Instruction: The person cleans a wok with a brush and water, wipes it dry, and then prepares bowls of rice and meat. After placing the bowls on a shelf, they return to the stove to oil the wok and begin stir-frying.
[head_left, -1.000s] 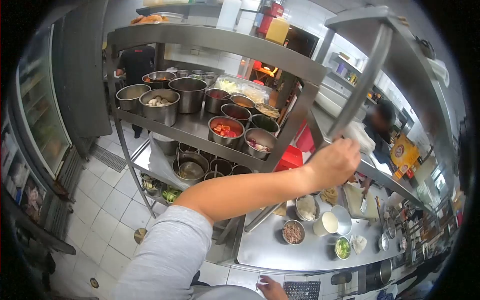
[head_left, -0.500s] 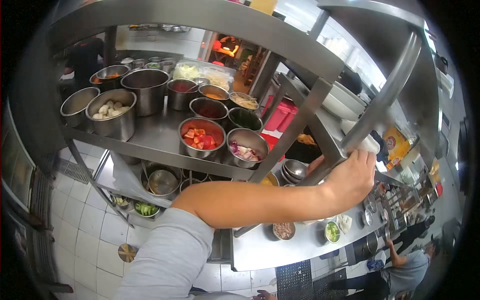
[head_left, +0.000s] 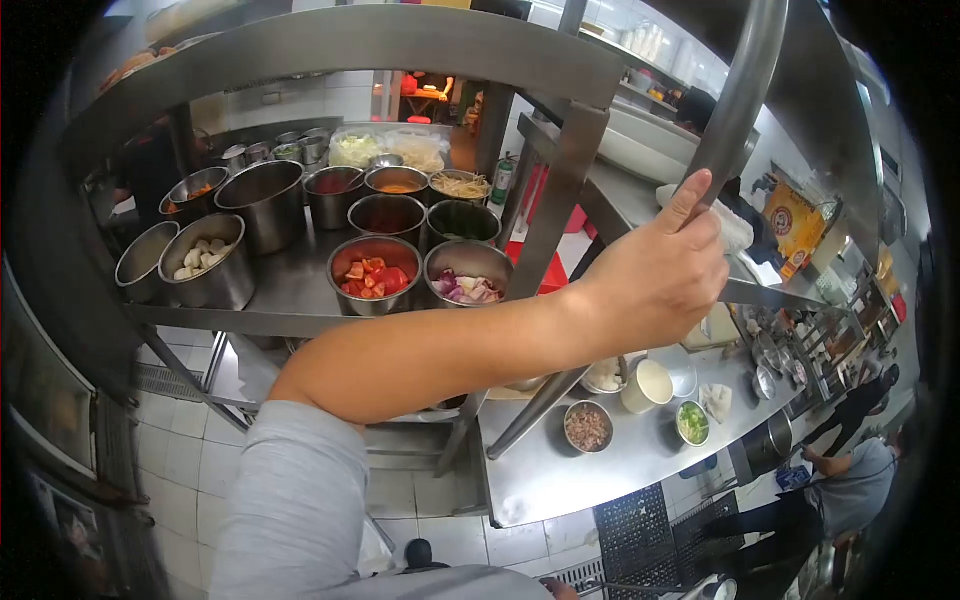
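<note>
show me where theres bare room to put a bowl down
Bare: the worktable along its near edge, before the brown-bits bowl and greens bowl; a smaller patch of shelf between the white-pieces pot and red-chunks pot. Crowded: the shelf's back, filled with pots, and the table around the white tub.

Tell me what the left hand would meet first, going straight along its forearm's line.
The metal post comes first: the left hand looks closed around it. Past that, the white bundle appears next in line, though depth is unclear.
</note>
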